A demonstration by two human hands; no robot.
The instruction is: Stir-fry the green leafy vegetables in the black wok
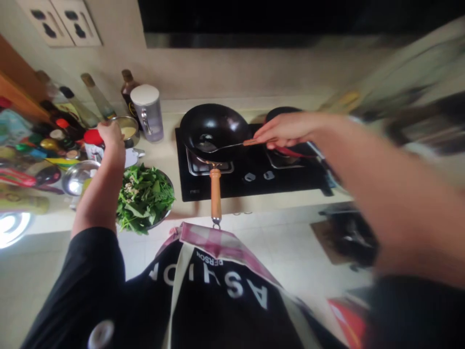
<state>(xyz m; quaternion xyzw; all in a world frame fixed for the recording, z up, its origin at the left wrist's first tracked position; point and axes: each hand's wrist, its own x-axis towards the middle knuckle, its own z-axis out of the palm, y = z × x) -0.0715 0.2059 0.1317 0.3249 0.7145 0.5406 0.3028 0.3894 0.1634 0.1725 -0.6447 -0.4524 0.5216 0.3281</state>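
My right hand (285, 130) is closed around the wooden handle of a spatula (232, 145). The spatula's metal end reaches down into the black wok (221, 121), where something shiny lies at the bottom. The wok sits on the left burner with its wooden handle toward me. My left hand (111, 134) is closed at the near-left side of a small metal pot (135, 138) with pale contents. What its fingers grip is hidden. Right beside it is a red-lidded jar (93, 137). Below the left forearm stands a bowl heaped with leafy greens (145, 196).
A lidded clear pitcher (148, 114) and several bottles (96, 94) stand along the wall. Jars and packets crowd the left counter. The black cooktop (236, 186) carries a second pan (283, 112) on its right burner. A dark hood (290, 19) hangs above.
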